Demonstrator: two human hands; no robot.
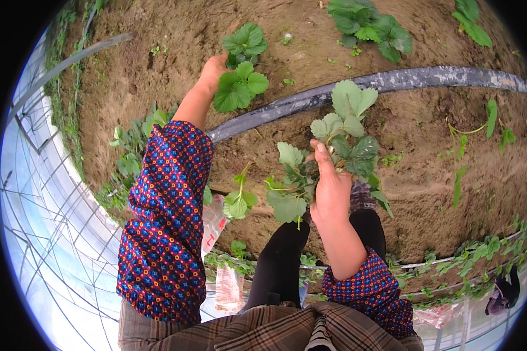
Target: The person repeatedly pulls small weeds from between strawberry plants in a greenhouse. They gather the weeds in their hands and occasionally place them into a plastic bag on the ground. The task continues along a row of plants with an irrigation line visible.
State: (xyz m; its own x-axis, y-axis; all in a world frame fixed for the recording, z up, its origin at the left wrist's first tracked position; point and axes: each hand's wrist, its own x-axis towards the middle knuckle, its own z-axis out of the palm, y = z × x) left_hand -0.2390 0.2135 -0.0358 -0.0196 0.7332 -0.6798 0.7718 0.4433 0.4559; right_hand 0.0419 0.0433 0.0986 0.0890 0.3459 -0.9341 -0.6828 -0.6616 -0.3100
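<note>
My left hand reaches in at the side of a small strawberry plant on the bare soil. Its leaves cover my fingertips, so their grip on it is hidden. Closer to my body, my right hand is closed around a bunch of leafy strawberry plants. Leaves stick out on both sides of that fist, and the stems are mostly covered by my fingers. A loose strawberry leaf sprig lies on the ground left of the bunch.
A black hose crosses the soil between my hands. Other strawberry plants grow beyond it, with more foliage left. Wilted seedlings lie right. Plastic bags are near my legs; another person is at far right.
</note>
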